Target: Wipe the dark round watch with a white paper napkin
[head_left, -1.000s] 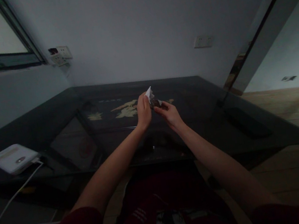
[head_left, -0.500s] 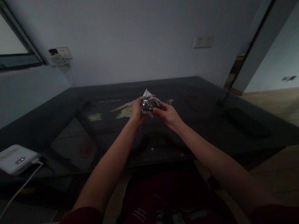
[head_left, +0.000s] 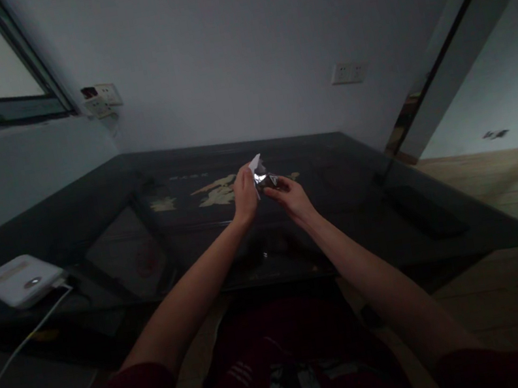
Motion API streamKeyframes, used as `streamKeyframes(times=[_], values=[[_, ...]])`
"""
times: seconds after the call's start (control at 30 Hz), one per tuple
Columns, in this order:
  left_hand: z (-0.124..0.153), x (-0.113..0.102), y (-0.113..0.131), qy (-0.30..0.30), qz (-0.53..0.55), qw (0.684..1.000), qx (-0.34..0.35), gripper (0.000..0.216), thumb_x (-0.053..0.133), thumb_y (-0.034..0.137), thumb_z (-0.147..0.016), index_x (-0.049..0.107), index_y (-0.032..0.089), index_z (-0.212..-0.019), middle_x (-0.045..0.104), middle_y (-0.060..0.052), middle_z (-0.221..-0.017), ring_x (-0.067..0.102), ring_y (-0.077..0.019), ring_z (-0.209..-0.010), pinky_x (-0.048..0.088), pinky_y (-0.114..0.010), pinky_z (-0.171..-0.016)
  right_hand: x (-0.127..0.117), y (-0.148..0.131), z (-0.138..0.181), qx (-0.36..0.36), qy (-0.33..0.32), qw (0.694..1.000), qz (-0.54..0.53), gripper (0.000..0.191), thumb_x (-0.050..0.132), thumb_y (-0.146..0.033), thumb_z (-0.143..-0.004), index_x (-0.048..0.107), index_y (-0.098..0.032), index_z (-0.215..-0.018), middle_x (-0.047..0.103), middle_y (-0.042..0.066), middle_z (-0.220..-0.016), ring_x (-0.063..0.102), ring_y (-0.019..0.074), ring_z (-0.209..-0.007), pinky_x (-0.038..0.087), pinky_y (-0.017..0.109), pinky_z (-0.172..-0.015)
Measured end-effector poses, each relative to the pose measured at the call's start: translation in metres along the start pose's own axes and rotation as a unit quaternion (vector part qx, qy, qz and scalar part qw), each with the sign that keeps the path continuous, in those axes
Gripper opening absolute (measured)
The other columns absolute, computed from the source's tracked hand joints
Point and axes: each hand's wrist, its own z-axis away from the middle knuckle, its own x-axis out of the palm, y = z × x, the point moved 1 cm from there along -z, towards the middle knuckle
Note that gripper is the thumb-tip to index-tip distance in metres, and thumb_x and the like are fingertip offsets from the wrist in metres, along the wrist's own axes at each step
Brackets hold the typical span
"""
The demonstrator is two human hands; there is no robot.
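Note:
Above the dark table, my left hand (head_left: 244,191) is closed around a crumpled wrapper (head_left: 255,164), white outside with a bright silvery inner face. A pointed white corner of it sticks up past the fingers. On the right, my right hand (head_left: 292,196) pinches a small dark item (head_left: 270,182) between thumb and fingers, at the wrapper's open side. Both hands nearly meet there. The dim light and the fingers hide what kind of item it is.
The glass-topped table (head_left: 188,245) stands against the wall, gold bird-like pattern (head_left: 216,192) on its top. At left lies a white device (head_left: 20,281) with a white cable (head_left: 28,342) hanging off the edge. A flat black object (head_left: 425,211) lies at right.
My left hand has turned and shifted slightly right, so the wrapper's silvery inside shows and the dark round surface seen before is mostly covered. My right hand keeps its pinch.

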Motion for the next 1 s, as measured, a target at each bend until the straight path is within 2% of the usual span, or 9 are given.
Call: streamKeyframes(times=[0.1,0.17,0.3,0.43,0.57,0.73,0.9,1.0], values=[[-0.009,-0.001,-0.004,-0.011,0.084,0.993,-0.087,0.033,0.046,0.039,-0.090,0.070,0.016,-0.091,0.071,-0.009,-0.100,0.066,-0.0213,-0.096,0.048,-0.034,-0.093,0.000,-0.001,0.000,-0.007,-0.007,1.000,0.012,0.043,0.088,-0.030,-0.049,0.069,-0.022,-0.087,0.073,0.001,-0.090,0.066,0.0175,-0.086,0.050,0.035,-0.089],[-0.012,0.000,-0.004,-0.027,0.153,0.976,-0.153,0.033,0.044,0.035,-0.089,0.070,0.014,-0.088,0.073,-0.009,-0.096,0.067,-0.0208,-0.094,0.049,-0.033,-0.091,0.000,-0.003,0.000,-0.008,-0.013,1.000,0.013,0.042,0.088,-0.031,-0.050,0.070,-0.022,-0.087,0.073,0.001,-0.090,0.066,0.0176,-0.085,0.050,0.035,-0.089],[-0.014,0.001,0.003,-0.077,0.275,0.919,-0.272,0.038,0.036,0.031,-0.091,0.069,0.013,-0.090,0.074,-0.009,-0.092,0.068,-0.0201,-0.095,0.051,-0.033,-0.090,0.002,-0.009,0.002,-0.002,-0.035,0.999,0.003,0.044,0.088,-0.031,-0.050,0.071,-0.022,-0.089,0.073,0.002,-0.093,0.066,0.0176,-0.087,0.051,0.033,-0.088],[-0.011,0.001,0.008,-0.095,0.344,0.868,-0.347,0.048,0.029,0.041,-0.096,0.068,0.013,-0.096,0.074,-0.010,-0.091,0.068,-0.0211,-0.099,0.052,-0.034,-0.091,0.003,-0.009,0.003,0.014,-0.033,0.999,-0.023,0.045,0.088,-0.033,-0.052,0.072,-0.023,-0.092,0.073,0.002,-0.095,0.067,0.0172,-0.088,0.053,0.032,-0.086],[-0.006,0.005,0.005,-0.059,0.376,0.850,-0.365,0.049,0.034,0.048,-0.096,0.067,0.014,-0.087,0.072,-0.008,-0.081,0.069,-0.0202,-0.095,0.051,-0.033,-0.092,0.002,-0.001,0.000,0.033,0.000,0.998,-0.054,0.039,0.086,-0.036,-0.055,0.070,-0.021,-0.087,0.073,0.002,-0.094,0.068,0.0169,-0.084,0.056,0.031,-0.080],[0.004,0.016,0.000,-0.029,0.388,0.846,-0.365,0.038,0.038,0.038,-0.097,0.066,0.015,-0.085,0.071,-0.005,-0.076,0.068,-0.0171,-0.087,0.050,-0.030,-0.091,-0.005,0.010,-0.007,0.012,0.051,0.998,-0.044,0.041,0.085,-0.036,-0.055,0.067,-0.020,-0.088,0.072,0.004,-0.095,0.069,0.0191,-0.089,0.056,0.034,-0.084],[0.012,0.021,-0.005,0.033,0.392,0.835,-0.385,0.029,0.042,0.031,-0.095,0.064,0.015,-0.084,0.069,-0.003,-0.071,0.067,-0.0144,-0.075,0.051,-0.026,-0.083,-0.013,0.017,-0.011,-0.001,0.100,0.993,0.055,0.060,0.087,-0.033,-0.049,0.062,-0.019,-0.102,0.066,0.010,-0.114,0.066,0.0241,-0.103,0.052,0.042,-0.095],[0.011,0.020,-0.003,0.058,0.398,0.830,-0.387,0.031,0.039,0.029,-0.095,0.062,0.015,-0.080,0.067,-0.002,-0.068,0.066,-0.0137,-0.071,0.051,-0.026,-0.083,-0.014,0.018,-0.011,-0.001,0.076,0.990,0.116,0.079,0.088,-0.028,-0.046,0.056,-0.020,-0.118,0.061,0.011,-0.124,0.062,0.0265,-0.111,0.050,0.045,-0.098]])
